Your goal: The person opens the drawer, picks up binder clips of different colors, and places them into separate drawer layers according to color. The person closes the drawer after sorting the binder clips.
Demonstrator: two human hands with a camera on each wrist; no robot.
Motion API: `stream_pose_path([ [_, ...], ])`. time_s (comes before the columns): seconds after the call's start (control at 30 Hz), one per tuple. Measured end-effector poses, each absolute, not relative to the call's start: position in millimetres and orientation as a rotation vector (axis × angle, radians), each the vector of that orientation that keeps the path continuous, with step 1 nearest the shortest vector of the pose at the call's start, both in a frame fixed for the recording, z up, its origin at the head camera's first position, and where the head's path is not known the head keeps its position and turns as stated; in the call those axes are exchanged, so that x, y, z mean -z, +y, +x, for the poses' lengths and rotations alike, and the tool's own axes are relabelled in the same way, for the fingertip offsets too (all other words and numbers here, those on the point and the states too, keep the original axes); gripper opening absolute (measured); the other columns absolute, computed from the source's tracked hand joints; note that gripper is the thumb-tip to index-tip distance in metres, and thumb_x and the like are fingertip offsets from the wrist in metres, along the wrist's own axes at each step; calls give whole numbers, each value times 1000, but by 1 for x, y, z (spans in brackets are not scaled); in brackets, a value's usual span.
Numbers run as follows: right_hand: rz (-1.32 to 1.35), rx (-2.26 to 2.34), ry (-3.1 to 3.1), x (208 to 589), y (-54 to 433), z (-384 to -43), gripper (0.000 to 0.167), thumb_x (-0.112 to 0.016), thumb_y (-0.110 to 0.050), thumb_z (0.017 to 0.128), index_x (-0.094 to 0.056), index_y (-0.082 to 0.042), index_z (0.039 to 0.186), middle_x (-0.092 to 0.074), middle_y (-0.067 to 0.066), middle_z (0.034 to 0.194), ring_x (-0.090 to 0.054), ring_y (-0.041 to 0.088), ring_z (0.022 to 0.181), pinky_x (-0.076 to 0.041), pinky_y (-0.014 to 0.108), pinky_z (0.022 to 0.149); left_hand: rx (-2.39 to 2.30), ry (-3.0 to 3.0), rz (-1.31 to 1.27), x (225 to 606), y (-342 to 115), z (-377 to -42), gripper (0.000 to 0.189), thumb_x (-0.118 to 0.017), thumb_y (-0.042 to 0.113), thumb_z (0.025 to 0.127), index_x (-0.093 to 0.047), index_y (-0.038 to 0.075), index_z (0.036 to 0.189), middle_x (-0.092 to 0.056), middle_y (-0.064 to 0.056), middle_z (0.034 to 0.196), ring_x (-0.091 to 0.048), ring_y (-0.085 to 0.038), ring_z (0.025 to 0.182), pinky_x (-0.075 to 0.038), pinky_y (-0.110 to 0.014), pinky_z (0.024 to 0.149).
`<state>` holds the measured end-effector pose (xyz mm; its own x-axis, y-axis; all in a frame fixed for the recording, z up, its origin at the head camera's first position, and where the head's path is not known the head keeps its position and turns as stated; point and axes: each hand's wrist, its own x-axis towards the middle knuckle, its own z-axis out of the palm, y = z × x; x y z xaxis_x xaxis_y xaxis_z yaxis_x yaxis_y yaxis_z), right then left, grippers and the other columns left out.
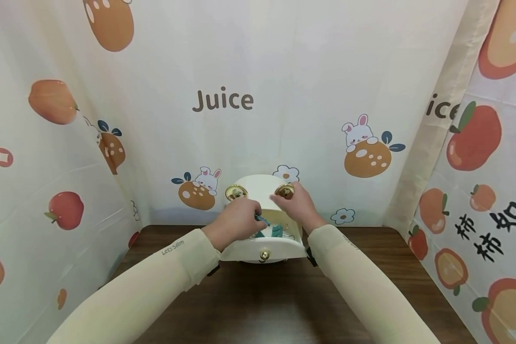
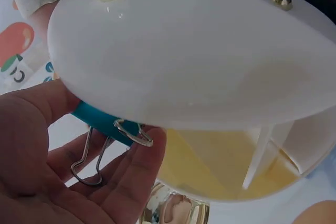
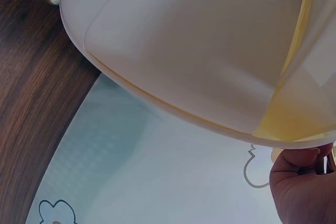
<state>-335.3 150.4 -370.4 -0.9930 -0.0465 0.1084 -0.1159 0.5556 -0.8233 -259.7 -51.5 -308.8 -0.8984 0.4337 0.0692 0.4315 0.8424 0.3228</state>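
A white rounded box (image 1: 258, 187) with gold trim stands near the back of the table, its front panel (image 1: 245, 249) tipped out. Teal binder clips (image 1: 277, 231) lie inside, above the panel's gold knob (image 1: 264, 254). Over the opening, my left hand (image 1: 237, 219) pinches a teal binder clip (image 2: 103, 123) with silver wire handles; the left wrist view shows it between thumb and fingers. On the upper right of the box, my right hand (image 1: 300, 206) grips a cup-shaped gold knob (image 1: 284, 191). Its thumb and curled fingers (image 3: 302, 182) appear at the box's edge in the right wrist view.
A second cup-shaped gold knob (image 1: 236, 192) sits at the box's upper left. The dark wooden table (image 1: 258, 301) extends toward me. A printed curtain (image 1: 309, 76) with fruit and rabbits rises close behind the box and along both sides.
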Motion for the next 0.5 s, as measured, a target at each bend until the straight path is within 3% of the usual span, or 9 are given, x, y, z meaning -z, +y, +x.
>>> stream_pose_path([
  [0.23, 129, -1455, -2706, 370, 151, -336, 64, -77, -53, 90, -47, -9, 127, -58, 10, 114, -57, 27, 98, -51, 40, 77, -503, 3026, 649, 307, -51, -260, 22, -76, 30, 93, -64, 14, 84, -62, 4, 72, -57, -16, 69, -47, -34, 68],
  [0.5, 152, -1441, -2695, 371, 151, -336, 64, -76, -52, 90, -47, -8, 126, -57, 12, 112, -57, 27, 95, -50, 39, 75, -525, 3022, 650, 306, -42, -257, 22, -74, 35, 93, -65, 15, 89, -62, 5, 74, -58, -14, 68, -48, -34, 66],
])
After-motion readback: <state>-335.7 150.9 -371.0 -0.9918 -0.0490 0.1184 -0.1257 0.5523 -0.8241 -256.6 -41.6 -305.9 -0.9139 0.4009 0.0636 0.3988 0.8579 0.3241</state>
